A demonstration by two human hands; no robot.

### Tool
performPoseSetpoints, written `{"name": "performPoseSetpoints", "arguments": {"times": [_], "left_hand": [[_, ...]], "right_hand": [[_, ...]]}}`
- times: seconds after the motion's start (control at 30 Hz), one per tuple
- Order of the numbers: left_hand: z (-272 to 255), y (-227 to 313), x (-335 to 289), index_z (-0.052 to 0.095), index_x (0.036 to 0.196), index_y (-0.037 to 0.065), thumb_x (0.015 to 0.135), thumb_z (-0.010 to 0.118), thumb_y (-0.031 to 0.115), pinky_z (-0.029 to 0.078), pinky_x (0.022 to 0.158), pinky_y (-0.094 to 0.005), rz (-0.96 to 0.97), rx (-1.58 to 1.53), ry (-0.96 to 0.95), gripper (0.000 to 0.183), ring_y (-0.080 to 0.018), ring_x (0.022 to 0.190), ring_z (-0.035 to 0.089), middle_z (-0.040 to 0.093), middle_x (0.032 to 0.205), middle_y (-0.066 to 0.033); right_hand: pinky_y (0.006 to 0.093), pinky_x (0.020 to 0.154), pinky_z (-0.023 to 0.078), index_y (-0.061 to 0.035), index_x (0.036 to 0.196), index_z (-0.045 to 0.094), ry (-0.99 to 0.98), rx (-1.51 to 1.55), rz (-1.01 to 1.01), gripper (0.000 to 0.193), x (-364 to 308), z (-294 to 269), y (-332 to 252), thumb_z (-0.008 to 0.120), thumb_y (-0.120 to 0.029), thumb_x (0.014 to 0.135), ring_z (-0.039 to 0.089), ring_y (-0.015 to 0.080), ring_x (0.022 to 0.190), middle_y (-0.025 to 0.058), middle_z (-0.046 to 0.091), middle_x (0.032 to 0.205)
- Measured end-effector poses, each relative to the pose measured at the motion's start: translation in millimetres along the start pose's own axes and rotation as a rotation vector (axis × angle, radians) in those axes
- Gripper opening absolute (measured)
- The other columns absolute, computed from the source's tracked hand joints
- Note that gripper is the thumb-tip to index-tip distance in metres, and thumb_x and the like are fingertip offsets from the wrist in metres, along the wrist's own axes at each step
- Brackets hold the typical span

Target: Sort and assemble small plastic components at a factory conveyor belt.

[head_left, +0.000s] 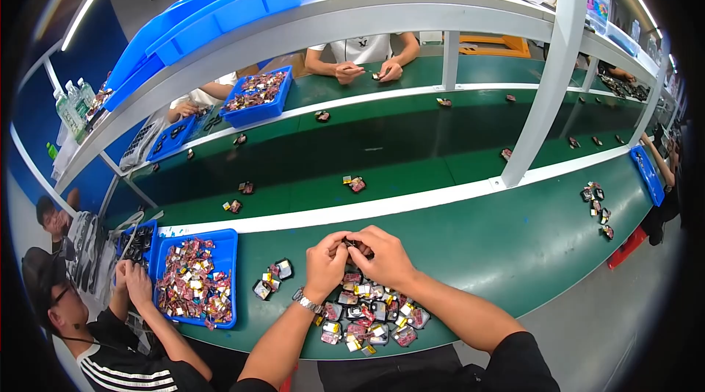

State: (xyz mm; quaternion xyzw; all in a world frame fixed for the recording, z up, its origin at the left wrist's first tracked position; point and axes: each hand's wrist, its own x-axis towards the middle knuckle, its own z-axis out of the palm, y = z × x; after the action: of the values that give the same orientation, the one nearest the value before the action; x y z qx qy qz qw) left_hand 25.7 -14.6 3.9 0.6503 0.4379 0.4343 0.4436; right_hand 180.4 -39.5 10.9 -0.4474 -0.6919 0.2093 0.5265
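My left hand [327, 263], with a metal watch on its wrist, meets my right hand [381, 254] above the green bench. The fingers of both are closed together around a small dark part [351, 243], mostly hidden by them; its kind I cannot make out. Just below my hands lies a pile of small electronic assemblies [378, 311], black housings with red boards, silver cells and yellow tape. Left of my left wrist sits a small group of similar assemblies [270, 279].
A blue bin [233, 274] full of red-and-white parts stands left, beside a seated co-worker [88, 326]. Beyond a white rail [294, 221], scattered assemblies lie on a green belt [426, 164]. A metal post [547, 76] rises ahead right. Across the belt, another person's hands [350, 72] work.
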Motion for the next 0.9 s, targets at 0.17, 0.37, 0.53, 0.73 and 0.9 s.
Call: {"name": "performPoseSetpoints", "arguments": {"times": [0.17, 0.37, 0.53, 0.73, 0.9], "left_hand": [[-1, -11, 3, 0.058, 0.116, -0.009, 0.093, 0.047, -0.005, 0.057, 0.076, -0.0269, 0.046, -0.111, -0.043, 0.026, -0.0154, 0.090, 0.066, 0.068, 0.103, -0.0126], [-2, -14, 4, 0.055, 0.119, -0.010, 0.093, 0.047, -0.005, 0.060, 0.077, -0.0288, -0.021, -0.252, -0.094, 0.027, -0.0177, 0.095, 0.065, 0.065, 0.110, -0.0149], [-4, -15, 3, 0.055, 0.118, -0.010, 0.093, 0.048, -0.005, 0.060, 0.076, -0.0284, -0.050, -0.255, -0.108, 0.027, -0.0175, 0.095, 0.066, 0.065, 0.110, -0.0145], [-2, -15, 2, 0.056, 0.117, -0.009, 0.092, 0.050, -0.004, 0.060, 0.075, -0.0282, -0.066, -0.218, -0.065, 0.026, -0.0166, 0.092, 0.066, 0.066, 0.108, -0.0140], [-5, -16, 3, 0.055, 0.121, -0.009, 0.092, 0.050, -0.003, 0.060, 0.074, -0.0276, -0.066, -0.208, -0.085, 0.029, -0.0170, 0.095, 0.065, 0.065, 0.110, -0.0144]], "right_hand": [[0.0311, 0.063, 0.053, -0.0012, 0.102, 0.066, 0.037, -0.014, -0.004, 0.021, 1, 0, -2, 0.068, -0.005, 0.081, 0.065, 0.0221, 0.068, 0.0108, 0.063, 0.087], [0.0360, 0.064, 0.053, -0.0022, 0.101, 0.064, 0.062, -0.019, 0.076, 0.019, 3, 0, -1, 0.066, -0.007, 0.083, 0.066, 0.0282, 0.073, 0.0135, 0.064, 0.089], [0.0337, 0.064, 0.054, -0.0014, 0.102, 0.063, 0.017, 0.013, 0.174, 0.020, 4, -1, 1, 0.066, -0.006, 0.083, 0.068, 0.0260, 0.073, 0.0136, 0.067, 0.086], [0.0277, 0.063, 0.054, 0.0011, 0.098, 0.065, 0.037, 0.098, 0.214, 0.017, 5, 1, 1, 0.066, -0.003, 0.081, 0.068, 0.0165, 0.069, 0.0129, 0.068, 0.080], [0.0240, 0.067, 0.054, 0.0032, 0.099, 0.065, -0.018, 0.164, 0.302, 0.017, 8, -3, 4, 0.069, -0.004, 0.083, 0.067, 0.0107, 0.073, 0.0085, 0.070, 0.084]]}}
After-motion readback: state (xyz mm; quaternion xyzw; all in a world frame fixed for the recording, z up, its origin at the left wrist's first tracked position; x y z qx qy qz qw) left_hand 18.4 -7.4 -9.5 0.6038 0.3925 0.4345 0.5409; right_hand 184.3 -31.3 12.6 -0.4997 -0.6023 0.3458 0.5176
